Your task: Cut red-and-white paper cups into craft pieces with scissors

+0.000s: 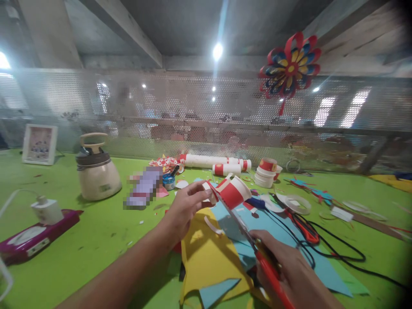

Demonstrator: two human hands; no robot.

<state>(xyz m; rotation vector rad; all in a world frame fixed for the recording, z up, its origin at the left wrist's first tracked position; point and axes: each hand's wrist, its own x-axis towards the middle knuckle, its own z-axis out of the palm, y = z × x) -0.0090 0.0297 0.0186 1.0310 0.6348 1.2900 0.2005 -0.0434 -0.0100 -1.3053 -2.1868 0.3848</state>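
over green table, two hands: one cup, one scissors.

My right hand runs off the bottom edge, hiding the scissors' handles. A blurred block sits mid-table, unreadable. The framed picture near the table's far left corner is too small to tell.

Head view, single camera: worn high, facing forward and slightly down across a green table toward a perforated metal screen. Hands close at lower edge; background beyond the screen hazy, probably another work area.
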